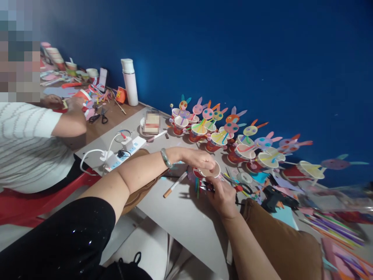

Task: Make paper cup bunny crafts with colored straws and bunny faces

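Against a deep-blue wall (204, 50), a smooth pale-grey table (186, 221) carried a row of red paper cups (219, 140) topped with flat, long-eared figures (208, 113). Over its near part, the left hand (199, 158), fingers curled, held a round-rimmed paper cup (216, 171), mouth up, its long axis slanting rightward, while the right hand (223, 196), just beside it, was wrapped around a shiny dark tool (207, 187).
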A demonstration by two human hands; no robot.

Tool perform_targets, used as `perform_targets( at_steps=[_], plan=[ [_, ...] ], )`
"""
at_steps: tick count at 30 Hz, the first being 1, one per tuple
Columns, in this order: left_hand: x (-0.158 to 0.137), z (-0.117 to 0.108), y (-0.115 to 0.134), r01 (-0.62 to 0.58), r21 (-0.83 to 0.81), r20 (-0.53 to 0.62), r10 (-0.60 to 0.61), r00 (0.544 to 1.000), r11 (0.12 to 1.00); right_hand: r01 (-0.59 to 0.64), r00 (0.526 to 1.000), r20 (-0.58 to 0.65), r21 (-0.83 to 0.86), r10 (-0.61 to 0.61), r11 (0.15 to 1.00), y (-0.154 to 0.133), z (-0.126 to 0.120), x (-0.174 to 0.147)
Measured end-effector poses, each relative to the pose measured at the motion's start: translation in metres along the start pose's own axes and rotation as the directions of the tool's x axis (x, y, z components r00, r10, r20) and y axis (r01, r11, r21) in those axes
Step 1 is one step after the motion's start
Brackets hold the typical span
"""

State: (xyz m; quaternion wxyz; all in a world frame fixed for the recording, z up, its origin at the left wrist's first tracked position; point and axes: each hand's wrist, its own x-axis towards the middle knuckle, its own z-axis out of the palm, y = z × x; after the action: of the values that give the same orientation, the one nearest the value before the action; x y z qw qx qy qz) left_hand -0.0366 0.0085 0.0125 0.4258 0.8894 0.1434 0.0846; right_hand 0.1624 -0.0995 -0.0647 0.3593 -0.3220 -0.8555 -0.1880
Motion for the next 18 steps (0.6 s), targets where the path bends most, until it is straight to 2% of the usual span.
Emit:
perform_targets(
  at_steps=[6, 12, 18],
  plan=[
    [0.0032, 0.0024, 0.0015, -0.071, -0.023, 0.026, 0.072, 0.997, 0.997, -0.015, 1.000, -0.020, -0.002, 0.015, 1.000, -0.0001, 0.0025, -0.0011],
    [0.0009, -0.0013, -0.0045, -0.084, -0.096, -0.021, 0.082, 0.996, 0.992, -0.046, 0.998, -0.053, 0.004, 0.047, 0.999, 0.0037, 0.0031, -0.0029],
    [0.0034, -0.0008, -0.0063, -0.104, -0.107, -0.001, 0.105, 0.994, 0.989, -0.049, 0.997, -0.063, 0.022, 0.050, 0.999, 0.0007, 0.0020, 0.0011]
  ],
)
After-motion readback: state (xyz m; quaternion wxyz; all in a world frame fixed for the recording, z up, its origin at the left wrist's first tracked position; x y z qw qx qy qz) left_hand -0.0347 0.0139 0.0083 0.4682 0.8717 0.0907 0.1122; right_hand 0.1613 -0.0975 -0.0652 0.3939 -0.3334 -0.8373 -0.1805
